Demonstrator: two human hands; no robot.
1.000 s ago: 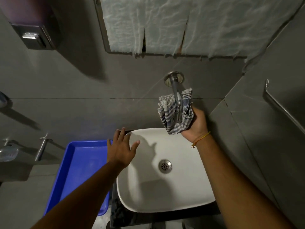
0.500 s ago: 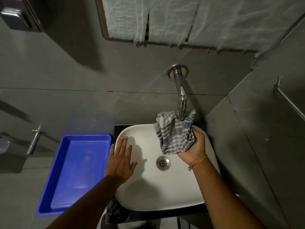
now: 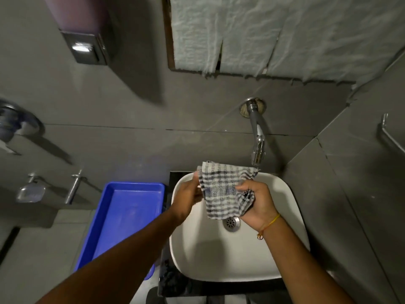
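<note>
Left hand [image 3: 189, 196] now up at checked cloth [image 3: 221, 189], both hands' fingers clamped on it, spread crosswise, right hand [image 3: 256, 205]

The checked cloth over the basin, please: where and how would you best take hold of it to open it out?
Pinch its two upper corners, one from each side. The checked cloth hangs half spread above the basin. The left hand holds its left edge and the right hand grips a bunched fold, so those fingers might shift to the free top-right corner.
</note>
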